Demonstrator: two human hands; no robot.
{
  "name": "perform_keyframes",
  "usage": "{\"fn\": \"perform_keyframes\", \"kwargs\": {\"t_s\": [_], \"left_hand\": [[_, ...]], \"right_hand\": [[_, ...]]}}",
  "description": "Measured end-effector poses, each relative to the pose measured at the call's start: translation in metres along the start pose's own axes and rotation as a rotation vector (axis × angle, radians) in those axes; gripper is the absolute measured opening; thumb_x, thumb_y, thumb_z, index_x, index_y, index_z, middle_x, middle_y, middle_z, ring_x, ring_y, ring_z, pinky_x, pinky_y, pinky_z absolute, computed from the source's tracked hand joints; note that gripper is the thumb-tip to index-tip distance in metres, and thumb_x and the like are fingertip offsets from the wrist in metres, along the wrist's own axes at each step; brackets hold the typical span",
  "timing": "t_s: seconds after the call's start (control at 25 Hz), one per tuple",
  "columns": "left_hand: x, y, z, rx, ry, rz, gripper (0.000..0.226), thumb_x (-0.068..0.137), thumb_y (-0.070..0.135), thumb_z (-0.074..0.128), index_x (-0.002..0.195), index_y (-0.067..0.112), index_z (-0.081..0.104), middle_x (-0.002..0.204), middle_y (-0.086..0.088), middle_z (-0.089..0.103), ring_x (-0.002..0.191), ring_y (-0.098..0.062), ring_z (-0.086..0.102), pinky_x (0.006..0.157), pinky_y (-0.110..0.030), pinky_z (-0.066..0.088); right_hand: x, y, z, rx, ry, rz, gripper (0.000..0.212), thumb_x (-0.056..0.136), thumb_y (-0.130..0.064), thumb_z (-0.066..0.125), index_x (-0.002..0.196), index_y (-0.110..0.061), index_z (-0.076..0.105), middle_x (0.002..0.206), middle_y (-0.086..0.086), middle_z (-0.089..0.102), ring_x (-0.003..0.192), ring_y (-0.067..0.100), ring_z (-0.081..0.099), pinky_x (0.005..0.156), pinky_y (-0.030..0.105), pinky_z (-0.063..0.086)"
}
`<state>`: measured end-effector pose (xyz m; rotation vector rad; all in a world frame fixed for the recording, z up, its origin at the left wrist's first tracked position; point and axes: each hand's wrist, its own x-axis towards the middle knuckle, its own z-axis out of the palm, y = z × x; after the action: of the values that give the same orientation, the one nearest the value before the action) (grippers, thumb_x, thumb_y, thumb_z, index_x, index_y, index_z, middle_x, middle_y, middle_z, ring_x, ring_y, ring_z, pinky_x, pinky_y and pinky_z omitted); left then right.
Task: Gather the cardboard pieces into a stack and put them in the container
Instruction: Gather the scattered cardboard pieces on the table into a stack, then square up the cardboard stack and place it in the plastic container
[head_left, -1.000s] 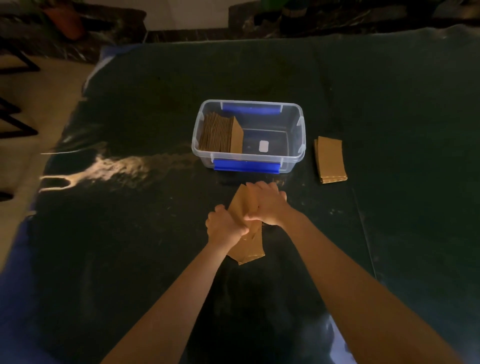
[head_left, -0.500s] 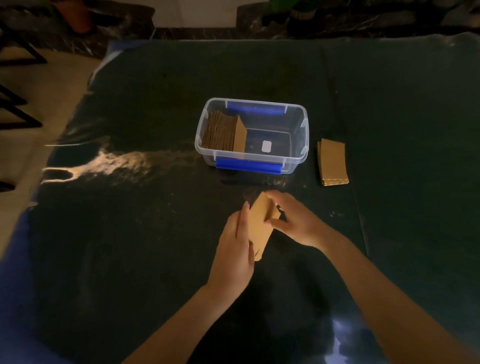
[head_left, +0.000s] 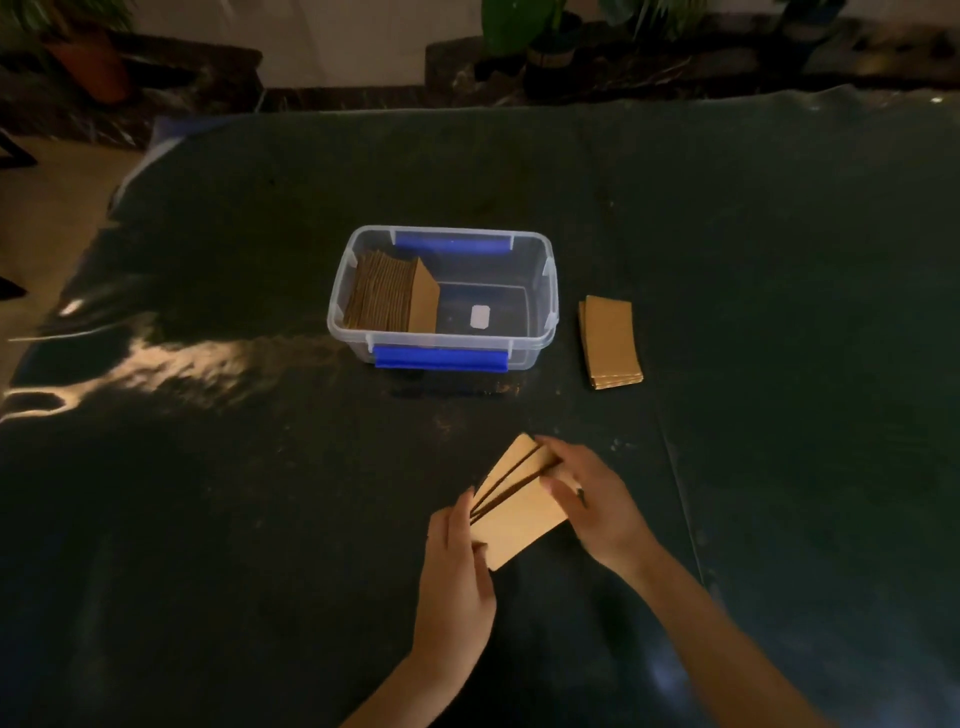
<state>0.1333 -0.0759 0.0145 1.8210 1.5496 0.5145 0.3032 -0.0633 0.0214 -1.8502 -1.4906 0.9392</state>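
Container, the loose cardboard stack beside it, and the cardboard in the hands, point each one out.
container (head_left: 551, 291): head view, on its right rim.
loose cardboard stack (head_left: 609, 338): head view, middle of its top piece.
held cardboard (head_left: 522, 512): head view, face of nearest piece.

dark glossy table cover (head_left: 260, 467), terracotta pot (head_left: 93, 67), what look like potted plants (head_left: 540, 36), pale wall (head_left: 337, 41)

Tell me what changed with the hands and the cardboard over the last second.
The hands came apart: the left hand shifted to the near end of the held cardboard pieces, the right hand to the far end. The pieces now stand on edge, fanned. The container and side stack stayed put.
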Motion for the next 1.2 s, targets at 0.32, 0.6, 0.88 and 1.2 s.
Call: {"fn": "perform_keyframes", "kwargs": {"t_s": [0.32, 0.6, 0.88, 1.2], "left_hand": [[0.148, 0.141, 0.087, -0.557, -0.057, -0.258, 0.034, 0.090, 0.016, 0.053, 0.122, 0.008, 0.046, 0.123, -0.015, 0.052, 0.109, -0.026, 0.053, 0.094, -0.044, 0.048], [0.187, 0.139, 0.135, -0.046, 0.098, -0.289, 0.054, 0.085, 0.033, 0.057, 0.130, 0.013, 0.035, 0.133, -0.011, 0.036, 0.118, -0.027, 0.034, 0.101, -0.040, 0.034], [0.194, 0.127, 0.131, -0.082, -0.094, -0.276, 0.067, 0.079, 0.032, 0.066, 0.132, 0.011, 0.032, 0.134, -0.013, 0.039, 0.120, -0.030, 0.038, 0.100, -0.043, 0.038], [0.113, 0.106, 0.074, -0.143, -0.102, 0.301, 0.075, 0.079, 0.010, 0.063, 0.134, 0.040, 0.023, 0.119, 0.023, 0.032, 0.107, 0.008, 0.043, 0.088, -0.010, 0.043]], "right_hand": [[0.159, 0.014, -0.151, -0.352, -0.037, -0.018, 0.043, 0.092, -0.007, 0.043, 0.134, -0.016, 0.040, 0.132, 0.013, 0.042, 0.115, 0.024, 0.045, 0.090, 0.027, 0.033], [0.233, 0.041, -0.148, -0.430, -0.393, 0.220, 0.059, 0.086, -0.004, 0.044, 0.139, -0.025, 0.030, 0.149, 0.008, 0.030, 0.133, 0.029, 0.032, 0.104, 0.043, 0.031], [0.225, 0.035, -0.165, -0.427, -0.518, 0.237, 0.066, 0.076, -0.006, 0.062, 0.133, -0.022, 0.033, 0.131, 0.005, 0.042, 0.114, 0.025, 0.044, 0.089, 0.039, 0.041], [0.075, 0.048, -0.145, 0.422, -0.052, -0.002, 0.035, 0.069, -0.044, 0.062, 0.102, -0.037, 0.051, 0.098, -0.004, 0.055, 0.096, 0.015, 0.054, 0.076, 0.021, 0.045]]}}
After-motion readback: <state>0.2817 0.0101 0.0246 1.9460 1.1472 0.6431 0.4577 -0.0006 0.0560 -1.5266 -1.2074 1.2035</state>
